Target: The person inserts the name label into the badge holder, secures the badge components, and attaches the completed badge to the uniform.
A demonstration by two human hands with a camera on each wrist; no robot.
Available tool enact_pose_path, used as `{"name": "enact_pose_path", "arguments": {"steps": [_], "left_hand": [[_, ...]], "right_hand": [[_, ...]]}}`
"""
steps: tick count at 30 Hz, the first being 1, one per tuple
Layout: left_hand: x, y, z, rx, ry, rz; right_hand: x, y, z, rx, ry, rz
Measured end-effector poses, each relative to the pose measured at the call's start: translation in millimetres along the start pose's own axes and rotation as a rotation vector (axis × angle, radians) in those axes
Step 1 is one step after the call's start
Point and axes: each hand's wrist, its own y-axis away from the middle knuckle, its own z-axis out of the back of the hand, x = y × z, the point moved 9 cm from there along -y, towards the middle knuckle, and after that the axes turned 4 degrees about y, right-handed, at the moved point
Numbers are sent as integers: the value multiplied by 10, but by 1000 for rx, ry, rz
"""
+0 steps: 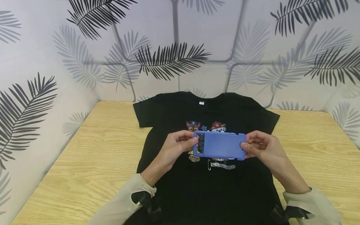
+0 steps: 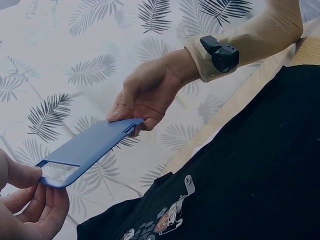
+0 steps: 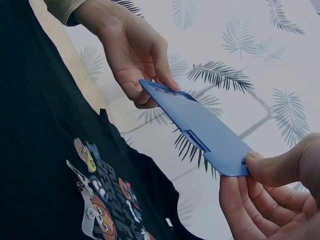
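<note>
A blue plastic card holder [image 1: 223, 145], long and flat with a rectangular cut-out window at its left end, is held up above a black T-shirt [image 1: 208, 193]. My left hand [image 1: 175, 147] pinches the window end between thumb and fingers. At the opposite end, my right hand [image 1: 265, 149] grips the notched edge the same way. Through the window the dark shirt shows. On the shirt, just below the holder in the head view, lies a clear strap with a metal clip [image 1: 225, 166]. The left wrist view shows that strap clip [image 2: 187, 187] apart from both hands.
The T-shirt is spread on a wooden table [image 1: 107, 137], its neck toward the back, with cartoon dog prints [image 1: 192, 125] on its front. Behind the table hangs a pale leaf-patterned backdrop [image 1: 202, 31]. Black cameras [image 2: 224, 56] are strapped over the beige sleeves.
</note>
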Motion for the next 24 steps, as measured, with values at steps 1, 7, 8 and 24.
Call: {"name": "enact_pose_path", "arguments": {"steps": [1, 7, 8, 24], "left_hand": [[-1, -1, 0, 1, -1, -2], [-12, -5, 4, -5, 4, -12], [-16, -4, 6, -6, 6, -15], [-39, -10, 23, -4, -4, -40]], "right_hand": [[1, 2, 3, -2, 2, 0], [8, 6, 11, -7, 13, 1], [9, 5, 10, -7, 14, 1], [3, -5, 19, -6, 15, 1]]}}
